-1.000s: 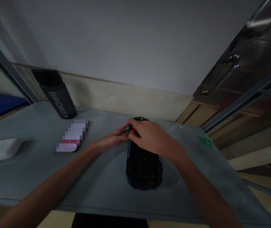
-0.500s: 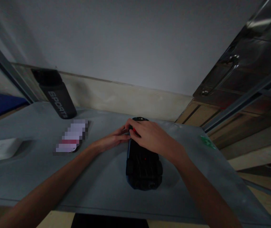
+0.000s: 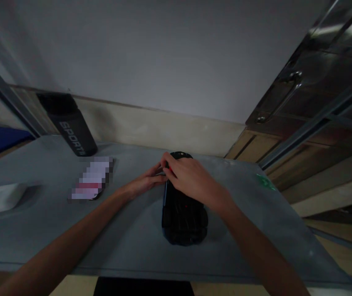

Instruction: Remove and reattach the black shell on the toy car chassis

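A black toy car [image 3: 184,220] lies upside down on the grey tabletop, its underside and rear wheels facing up. My left hand [image 3: 145,181] holds the car at its far left side, thumb and fingers reaching to the wheel area there. Over the front half of the car lies my right hand [image 3: 191,176], its thumb and fingers pinched together near the same wheel area. A bit of red [image 3: 170,168] shows between the right fingers, but what it belongs to is hidden. The right hand covers much of the car's far part.
A phone [image 3: 92,179] with a blurred screen lies left of my hands. Behind it stands a dark sports bottle [image 3: 72,127]. A white object [image 3: 1,197] rests at the far left, a green scrap [image 3: 265,181] at the right. The white wall [image 3: 163,61] rises behind the table [image 3: 126,246].
The view has shifted slightly, so everything sits a little further left. Both hands stay at the same spot on the car, with the right fingers slightly changed in position.
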A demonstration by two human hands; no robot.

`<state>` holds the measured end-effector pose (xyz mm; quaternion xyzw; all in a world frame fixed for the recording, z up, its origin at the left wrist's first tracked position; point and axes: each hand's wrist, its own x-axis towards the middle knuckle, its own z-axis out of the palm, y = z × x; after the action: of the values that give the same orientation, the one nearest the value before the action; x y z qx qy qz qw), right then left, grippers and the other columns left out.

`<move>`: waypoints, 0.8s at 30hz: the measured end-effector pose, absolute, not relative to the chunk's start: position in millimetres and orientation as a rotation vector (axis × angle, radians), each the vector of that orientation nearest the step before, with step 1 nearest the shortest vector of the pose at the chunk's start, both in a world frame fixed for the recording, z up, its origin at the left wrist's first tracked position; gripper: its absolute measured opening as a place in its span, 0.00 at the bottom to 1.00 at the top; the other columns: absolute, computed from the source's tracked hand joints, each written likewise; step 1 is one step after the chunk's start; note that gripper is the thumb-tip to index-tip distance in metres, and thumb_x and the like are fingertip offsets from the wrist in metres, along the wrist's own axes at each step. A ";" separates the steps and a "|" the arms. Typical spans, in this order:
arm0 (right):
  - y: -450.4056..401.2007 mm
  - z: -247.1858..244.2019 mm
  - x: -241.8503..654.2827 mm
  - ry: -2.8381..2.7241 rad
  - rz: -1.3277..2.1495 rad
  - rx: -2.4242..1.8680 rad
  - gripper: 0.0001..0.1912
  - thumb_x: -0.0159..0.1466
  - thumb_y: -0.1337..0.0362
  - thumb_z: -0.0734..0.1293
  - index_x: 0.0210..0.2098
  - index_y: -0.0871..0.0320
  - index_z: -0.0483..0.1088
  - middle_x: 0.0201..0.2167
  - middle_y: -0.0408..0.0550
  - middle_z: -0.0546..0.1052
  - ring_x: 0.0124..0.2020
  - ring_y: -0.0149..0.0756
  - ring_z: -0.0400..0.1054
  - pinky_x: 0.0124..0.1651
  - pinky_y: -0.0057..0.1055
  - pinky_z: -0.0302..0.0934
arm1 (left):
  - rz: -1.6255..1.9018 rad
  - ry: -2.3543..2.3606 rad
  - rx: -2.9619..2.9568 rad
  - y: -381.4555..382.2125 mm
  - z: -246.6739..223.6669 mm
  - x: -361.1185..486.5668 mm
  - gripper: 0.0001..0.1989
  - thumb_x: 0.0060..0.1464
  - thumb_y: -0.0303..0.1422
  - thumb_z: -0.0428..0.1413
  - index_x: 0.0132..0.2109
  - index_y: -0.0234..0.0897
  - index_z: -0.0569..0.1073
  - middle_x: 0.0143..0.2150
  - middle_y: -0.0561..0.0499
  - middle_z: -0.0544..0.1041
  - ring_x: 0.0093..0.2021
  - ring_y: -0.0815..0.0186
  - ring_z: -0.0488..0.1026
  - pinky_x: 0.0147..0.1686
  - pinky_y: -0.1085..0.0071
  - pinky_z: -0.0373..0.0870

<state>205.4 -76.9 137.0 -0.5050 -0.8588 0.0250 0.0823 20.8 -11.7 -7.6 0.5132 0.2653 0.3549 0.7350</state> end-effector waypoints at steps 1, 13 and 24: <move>-74.6 132.6 203.9 -2.488 0.079 -1.562 0.11 0.81 0.65 0.62 0.59 0.59 0.72 0.42 0.54 0.85 0.40 0.43 0.79 0.41 0.35 0.59 | 0.779 0.600 1.135 -11.4 -7.8 21.2 0.34 0.54 0.37 0.75 0.67 0.47 0.80 0.68 0.44 0.82 0.70 0.48 0.76 0.70 0.55 0.69; -74.7 69.1 321.8 -1.929 0.328 -1.788 0.10 0.76 0.68 0.59 0.41 0.54 0.71 0.26 0.41 0.76 0.30 0.38 0.76 0.37 0.30 0.63 | 0.757 0.626 1.167 -6.0 -9.0 24.5 0.38 0.56 0.38 0.72 0.73 0.54 0.76 0.78 0.48 0.75 0.83 0.47 0.61 0.82 0.52 0.51; -66.8 26.7 310.5 -2.106 0.108 -1.979 0.12 0.79 0.65 0.64 0.58 0.58 0.75 0.42 0.55 0.85 0.42 0.43 0.81 0.42 0.32 0.61 | 0.866 0.751 1.287 6.2 -17.9 21.9 0.38 0.62 0.42 0.68 0.76 0.47 0.70 0.85 0.42 0.62 0.83 0.46 0.61 0.79 0.49 0.59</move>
<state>310.5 -66.8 26.7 -0.6790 -0.7226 0.0371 0.1242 21.9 6.2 -17.9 0.5667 0.3309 0.3813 0.6511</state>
